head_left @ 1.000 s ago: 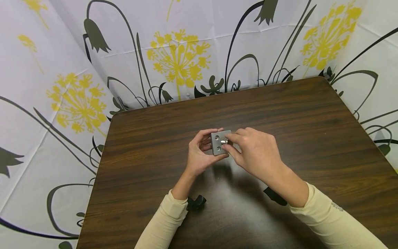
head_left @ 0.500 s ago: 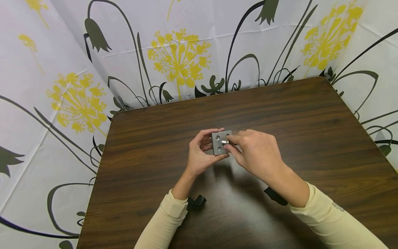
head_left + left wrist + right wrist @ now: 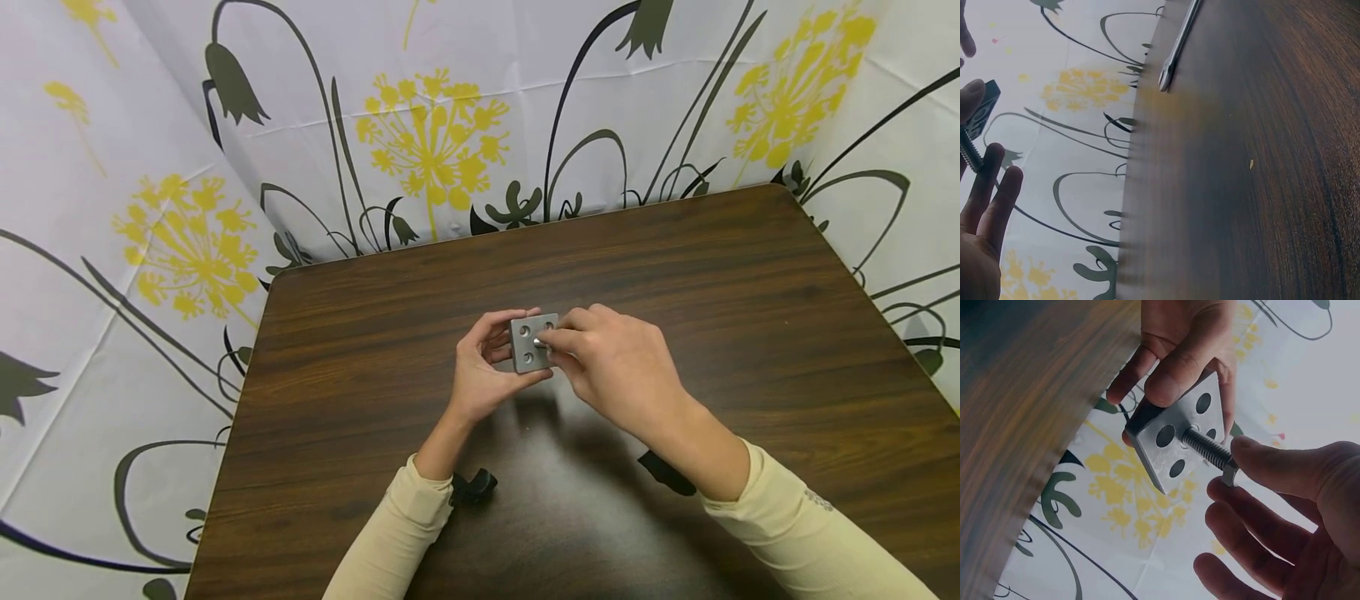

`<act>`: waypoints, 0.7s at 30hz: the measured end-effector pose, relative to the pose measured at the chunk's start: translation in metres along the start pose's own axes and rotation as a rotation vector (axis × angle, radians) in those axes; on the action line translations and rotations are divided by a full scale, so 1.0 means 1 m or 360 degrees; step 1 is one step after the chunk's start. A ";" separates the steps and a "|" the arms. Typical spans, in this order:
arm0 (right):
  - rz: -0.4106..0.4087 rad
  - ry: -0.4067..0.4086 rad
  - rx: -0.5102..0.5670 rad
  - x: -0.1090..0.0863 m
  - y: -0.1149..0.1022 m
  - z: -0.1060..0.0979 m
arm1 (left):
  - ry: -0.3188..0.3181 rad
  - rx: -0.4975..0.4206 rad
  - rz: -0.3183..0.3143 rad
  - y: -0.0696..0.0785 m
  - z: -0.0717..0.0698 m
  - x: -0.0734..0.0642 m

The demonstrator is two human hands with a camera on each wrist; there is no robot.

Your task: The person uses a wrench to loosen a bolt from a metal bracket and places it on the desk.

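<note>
A grey square metal plate (image 3: 527, 354) with several holes is held by my left hand (image 3: 483, 367), thumb along its lower edge and fingers at the far edge. From its middle sticks a threaded bolt (image 3: 1209, 449) with a hex-shaped end, plain in the right wrist view. My right hand (image 3: 618, 362) pinches that end between thumb and index finger, its other fingers loosely bent. Threads (image 3: 970, 152) also show near the plate in the left wrist view. Both hands hold the work above the table. In the head view, fingers hide much of the bolt.
The dark wood-grain table (image 3: 360, 350) backs onto a white curtain (image 3: 300, 100) printed with flowers. A slim shiny metal tool (image 3: 1175, 53) with a widened end lies on the table in the left wrist view. Black wrist pieces (image 3: 474, 489) sit beneath the sleeves.
My right thumb and index finger have shifted around the bolt's end, with the index finger now further over it. The left hand and plate have stayed almost still.
</note>
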State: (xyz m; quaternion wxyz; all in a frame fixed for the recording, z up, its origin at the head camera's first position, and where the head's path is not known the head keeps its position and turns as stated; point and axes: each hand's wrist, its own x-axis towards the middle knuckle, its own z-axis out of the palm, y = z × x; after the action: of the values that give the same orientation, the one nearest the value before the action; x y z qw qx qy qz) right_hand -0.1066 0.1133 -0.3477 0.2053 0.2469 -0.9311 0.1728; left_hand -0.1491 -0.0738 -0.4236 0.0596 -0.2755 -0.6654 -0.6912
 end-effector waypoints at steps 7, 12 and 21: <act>0.0058 0.0008 -0.0037 0.000 0.001 0.000 | 0.0002 0.0010 0.0031 -0.012 -0.002 0.000; 0.0023 -0.0014 0.0007 -0.001 0.002 0.000 | 0.0001 -0.0006 0.0029 -0.026 -0.005 -0.001; 0.0083 -0.0018 -0.0033 0.000 0.002 0.001 | 0.0000 -0.0013 0.0029 -0.028 -0.005 -0.002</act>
State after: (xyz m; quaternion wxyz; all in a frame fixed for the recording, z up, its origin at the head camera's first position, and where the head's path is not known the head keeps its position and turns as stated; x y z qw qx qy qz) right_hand -0.1080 0.1149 -0.3487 0.1979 0.2214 -0.9402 0.1671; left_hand -0.1616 -0.0759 -0.4488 0.0649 -0.2820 -0.6600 -0.6933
